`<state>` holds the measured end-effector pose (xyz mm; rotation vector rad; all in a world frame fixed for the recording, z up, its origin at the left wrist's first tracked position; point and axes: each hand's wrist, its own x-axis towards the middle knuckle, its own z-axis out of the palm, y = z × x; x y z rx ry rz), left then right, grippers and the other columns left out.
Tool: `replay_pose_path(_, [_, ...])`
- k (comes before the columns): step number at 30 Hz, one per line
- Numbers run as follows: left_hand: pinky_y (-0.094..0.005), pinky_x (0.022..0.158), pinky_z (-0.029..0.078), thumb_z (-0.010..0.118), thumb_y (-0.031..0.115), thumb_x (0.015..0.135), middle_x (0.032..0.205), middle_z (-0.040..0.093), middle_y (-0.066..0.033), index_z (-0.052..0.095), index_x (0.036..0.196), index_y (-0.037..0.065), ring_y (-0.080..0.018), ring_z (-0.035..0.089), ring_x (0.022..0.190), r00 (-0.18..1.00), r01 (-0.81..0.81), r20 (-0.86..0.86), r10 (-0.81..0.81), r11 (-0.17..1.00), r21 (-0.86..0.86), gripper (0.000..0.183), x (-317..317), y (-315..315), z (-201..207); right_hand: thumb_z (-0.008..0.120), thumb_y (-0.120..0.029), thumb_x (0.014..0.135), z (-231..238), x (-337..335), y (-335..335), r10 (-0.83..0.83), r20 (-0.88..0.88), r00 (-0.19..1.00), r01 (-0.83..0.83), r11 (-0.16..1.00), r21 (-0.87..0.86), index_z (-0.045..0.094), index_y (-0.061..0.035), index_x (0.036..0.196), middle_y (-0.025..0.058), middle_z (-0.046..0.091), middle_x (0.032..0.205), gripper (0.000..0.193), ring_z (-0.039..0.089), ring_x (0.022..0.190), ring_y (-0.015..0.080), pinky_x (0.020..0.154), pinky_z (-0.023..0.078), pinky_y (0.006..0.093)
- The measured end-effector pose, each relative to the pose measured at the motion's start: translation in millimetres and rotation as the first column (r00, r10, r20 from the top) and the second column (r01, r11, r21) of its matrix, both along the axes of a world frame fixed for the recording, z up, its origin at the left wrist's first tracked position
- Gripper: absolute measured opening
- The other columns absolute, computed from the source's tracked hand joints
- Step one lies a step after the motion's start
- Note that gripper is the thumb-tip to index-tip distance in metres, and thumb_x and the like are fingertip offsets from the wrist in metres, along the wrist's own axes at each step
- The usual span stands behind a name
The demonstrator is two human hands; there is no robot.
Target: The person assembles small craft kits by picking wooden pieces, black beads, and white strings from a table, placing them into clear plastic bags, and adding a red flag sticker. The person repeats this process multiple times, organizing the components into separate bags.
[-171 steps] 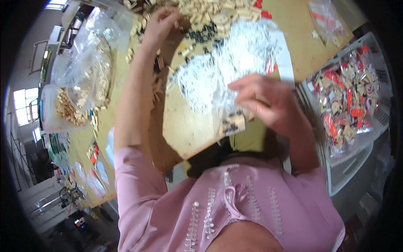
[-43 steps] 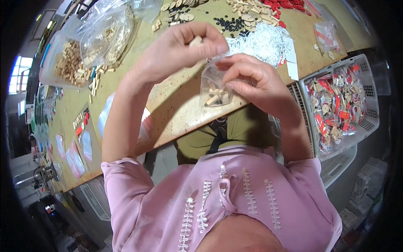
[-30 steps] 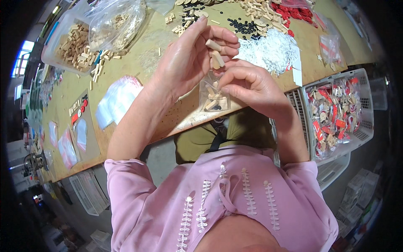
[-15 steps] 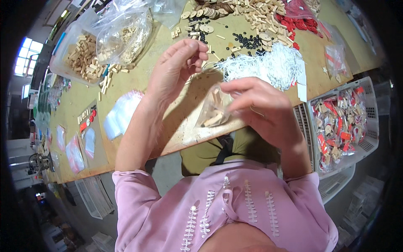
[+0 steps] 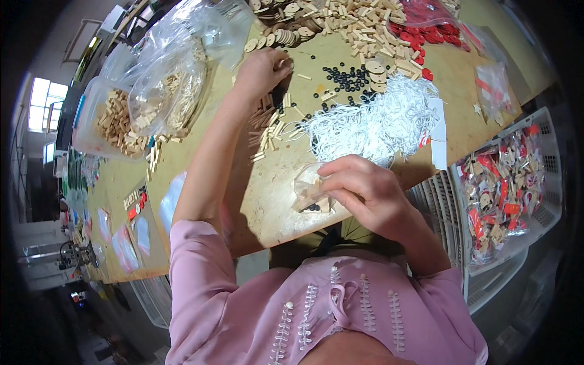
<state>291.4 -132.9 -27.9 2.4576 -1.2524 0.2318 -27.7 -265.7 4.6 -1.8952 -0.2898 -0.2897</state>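
Note:
My right hand (image 5: 372, 187) pinches the upper edge of a small clear plastic bag (image 5: 311, 176) just above the table's near edge. Light wooden pieces show inside it, with a few black bits at the bottom. My left hand (image 5: 263, 72) reaches far across the table, fingers curled together, close to a heap of round wooden discs (image 5: 283, 38). What its fingertips hold, if anything, is hidden. Below that hand lie thin wooden sticks (image 5: 267, 135) and reddish-brown ones (image 5: 260, 115). Black rings (image 5: 347, 79) are scattered to its right.
A tangle of white cords (image 5: 377, 121) lies right of centre. Beyond it are wooden blocks (image 5: 347, 24) and red pieces (image 5: 426, 30). A clear tub of blocks (image 5: 91, 131) stands left. Flat empty bags (image 5: 173, 201) lie near my left arm. A white crate (image 5: 550, 158) holds filled bags at right.
My left hand has moved away from the cords to the far heap, uncovering the sticks. My right hand still holds the bag, now lower in view. The whole view has shifted a little.

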Motion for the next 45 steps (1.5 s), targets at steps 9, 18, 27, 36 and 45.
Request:
replay_pose_path(9, [-0.0337,0.078,0.054,0.065,0.023,0.102,0.097,0.074,-0.0057,0.076,0.109,0.004,-0.0199,0.07,0.089,0.925,-0.052,-0.379,-0.036,0.974,-0.219,0.023,-30.7,-4.1,19.2,0.071,0.004,0.088,6.1,0.9,-21.0,-0.036,-0.008,0.999,0.036,0.999,0.012,0.072,-0.0004,0.098,0.014,0.07,0.115,0.011,0.071,0.101,0.0255,0.085,0.055,0.0332])
replay_pose_path(18, [-0.026,0.079,0.052,0.078,0.007,0.09,0.091,0.07,-0.0025,0.07,0.102,0.004,-0.0115,0.067,0.086,0.791,0.223,-0.386,-0.476,0.811,-0.541,0.014,-185.6,19.0,91.3,0.073,0.004,0.085,25.0,-3.7,-24.7,-0.102,0.075,0.992,0.11,0.988,-0.106,0.071,-0.0023,0.096,0.0121,0.068,0.117,0.013,0.068,0.109,0.0262,0.093,0.053,0.0341])
replay_pose_path(27, [-0.0367,0.093,0.044,0.069,0.023,0.095,0.1,0.071,-0.0053,0.073,0.098,0.008,-0.0242,0.061,0.102,0.808,0.522,-0.055,-0.587,0.756,-0.394,0.016,-192.3,60.1,98.5,0.068,0.0,0.09,47.7,-12.7,-12.7,-0.021,0.072,0.997,0.033,0.985,-0.169,0.07,-0.0016,0.097,0.0105,0.068,0.112,0.008,0.067,0.106,0.0235,0.093,0.052,0.0335])
replay_pose_path(36, [-0.038,0.081,0.05,0.074,0.017,0.09,0.092,0.069,-0.0069,0.071,0.092,0.007,-0.0281,0.063,0.089,0.816,0.467,-0.088,-0.571,0.741,-0.482,0.011,-209.4,82.0,82.9,0.067,0.001,0.089,69.7,-23.4,7.0,0.029,0.18,0.983,0.015,0.971,-0.238,0.069,-0.001,0.097,0.0093,0.069,0.096,0.009,0.067,0.094,0.0241,0.085,0.052,0.035])
replay_pose_path(45, [-0.0316,0.067,0.05,0.073,0.007,0.09,0.088,0.067,-0.0071,0.071,0.095,0.002,-0.0176,0.063,0.078,0.806,0.344,-0.241,-0.541,0.759,-0.553,0.008,-196.2,82.1,80.6,0.069,-0.001,0.09,60.0,-6.1,8.6,-0.052,0.177,0.983,0.102,0.952,-0.29,0.07,-0.001,0.097,0.0085,0.069,0.095,0.007,0.068,0.092,0.0237,0.084,0.053,0.0344])
